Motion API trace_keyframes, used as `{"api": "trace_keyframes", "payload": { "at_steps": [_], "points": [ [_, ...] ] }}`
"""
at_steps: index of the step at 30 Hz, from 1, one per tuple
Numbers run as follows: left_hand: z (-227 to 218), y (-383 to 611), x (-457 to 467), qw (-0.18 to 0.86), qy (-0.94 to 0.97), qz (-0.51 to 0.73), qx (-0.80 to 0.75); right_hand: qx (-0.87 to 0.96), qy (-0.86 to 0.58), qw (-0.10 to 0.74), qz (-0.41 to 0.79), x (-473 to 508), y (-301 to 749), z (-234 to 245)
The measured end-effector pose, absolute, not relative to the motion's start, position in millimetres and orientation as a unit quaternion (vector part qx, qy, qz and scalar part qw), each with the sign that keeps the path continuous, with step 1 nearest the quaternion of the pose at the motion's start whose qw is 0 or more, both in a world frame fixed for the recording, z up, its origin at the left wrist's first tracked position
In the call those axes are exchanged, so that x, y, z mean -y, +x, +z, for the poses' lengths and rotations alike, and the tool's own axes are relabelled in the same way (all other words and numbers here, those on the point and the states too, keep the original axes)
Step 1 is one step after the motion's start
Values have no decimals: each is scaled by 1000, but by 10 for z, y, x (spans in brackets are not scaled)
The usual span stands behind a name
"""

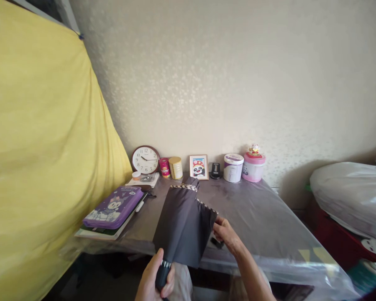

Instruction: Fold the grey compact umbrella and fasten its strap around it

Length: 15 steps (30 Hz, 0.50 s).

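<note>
A dark folding umbrella (184, 225) is held tilted over the table's front edge, its canopy folded down but loose, with a checked trim at its far end. My left hand (154, 278) is wrapped round its black handle (162, 275). With fingers pinched together, my right hand (226, 233) grips the canopy's right edge near the trim. Just below those fingers is a small black item (217, 242); whether it is a strap or a separate thing I cannot tell.
On the plastic-covered table (253, 217), a purple pencil case (115, 207) lies on books at left. Along the wall stand a clock (145, 159), tins (175, 168), a framed panda picture (198, 167) and tubs (233, 168). A yellow curtain (43, 146) hangs left; a white plastic-wrapped bundle (351, 196) sits right.
</note>
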<state>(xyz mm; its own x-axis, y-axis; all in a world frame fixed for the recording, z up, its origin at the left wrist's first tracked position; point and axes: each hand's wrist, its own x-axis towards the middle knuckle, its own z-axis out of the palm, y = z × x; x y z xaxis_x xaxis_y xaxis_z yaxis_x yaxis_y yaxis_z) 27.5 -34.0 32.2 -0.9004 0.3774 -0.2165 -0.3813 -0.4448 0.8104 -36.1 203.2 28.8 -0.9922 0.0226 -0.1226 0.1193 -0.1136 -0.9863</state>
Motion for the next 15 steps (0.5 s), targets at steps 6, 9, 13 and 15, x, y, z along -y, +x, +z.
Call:
{"api": "trace_keyframes", "payload": {
  "at_steps": [6, 9, 13, 15],
  "points": [
    [330, 280, 290, 158, -22, 834, -529, -705, 22, 21, -709, -1970, -199, 629],
    [323, 275, 283, 136, -33, 838, -527, -720, -31, -17, -693, -1924, -147, 694],
    [331, 282, 277, 108, -42, 844, -524, -731, -19, -51, -681, -1862, -176, 584],
    [356, 296, 275, 90, -52, 843, -527, -719, 18, -57, -692, -1846, -202, 522]
  ]
}}
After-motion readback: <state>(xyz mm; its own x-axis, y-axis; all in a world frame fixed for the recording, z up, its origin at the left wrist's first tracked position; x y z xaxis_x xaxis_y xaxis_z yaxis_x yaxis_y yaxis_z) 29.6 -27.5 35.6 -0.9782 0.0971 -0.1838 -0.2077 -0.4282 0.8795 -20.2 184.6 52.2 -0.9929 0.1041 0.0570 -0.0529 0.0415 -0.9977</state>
